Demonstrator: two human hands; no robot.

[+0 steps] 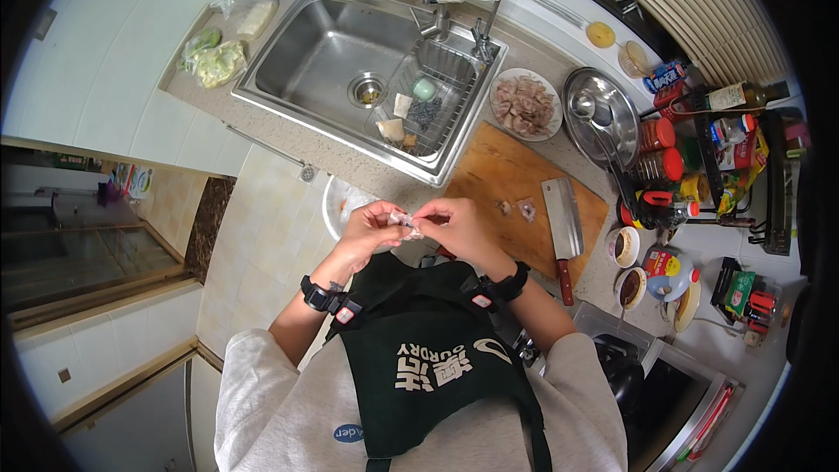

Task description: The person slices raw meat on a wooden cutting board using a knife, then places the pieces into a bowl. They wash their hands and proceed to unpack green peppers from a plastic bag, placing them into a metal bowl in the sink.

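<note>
Both my hands meet in front of the dark green apron, near the counter's front edge. My left hand (373, 229) and my right hand (459, 226) pinch a small crumpled piece (408, 224) between their fingertips; it looks pale and pinkish, and I cannot tell whether it is wrapping or meat. To the right of my hands lies a wooden cutting board (485, 170) with a few small scraps (526, 209) on it. A cleaver (562, 219) with a red-brown handle rests across the board's right side. Behind the board stands a white plate of cut raw meat (524, 103).
A steel sink (314, 46) with a wire basket (452, 72) is ahead. A white bin (333, 203) stands below the counter edge. Right are a steel bowl (600, 115), small sauce bowls (630, 288) and seasoning jars (659, 164). Bagged vegetables (219, 64) lie at left.
</note>
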